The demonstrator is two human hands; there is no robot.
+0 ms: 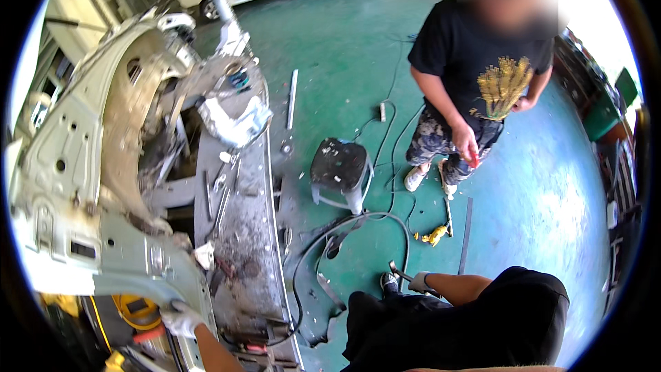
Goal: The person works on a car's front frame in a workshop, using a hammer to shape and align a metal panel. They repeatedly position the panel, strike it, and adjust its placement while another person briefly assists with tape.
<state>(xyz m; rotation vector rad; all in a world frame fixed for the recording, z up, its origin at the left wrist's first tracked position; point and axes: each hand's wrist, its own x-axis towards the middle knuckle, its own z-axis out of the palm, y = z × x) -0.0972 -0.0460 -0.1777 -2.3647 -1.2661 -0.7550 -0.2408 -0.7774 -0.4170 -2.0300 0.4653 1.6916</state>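
My left hand (181, 319), in a pale work glove, lies on the lower edge of a stripped light-green car body panel (131, 258). Its fingers look stretched out and hold nothing that I can see. At my right side, my gloved right hand (420, 282) is closed round the handle of a hammer (394, 269). The hammer hangs low beside my leg, its head pointing forward; part of the handle is hidden by the hand.
A metal bench (251, 275) carries wrenches (222, 207) and a crumpled plastic sheet (237, 124). Beyond a dark-topped stool (339, 165) stands another person (482, 76), a small red thing in one hand. Black hose (297, 289) and a yellow tool (435, 235) lie on the green floor.
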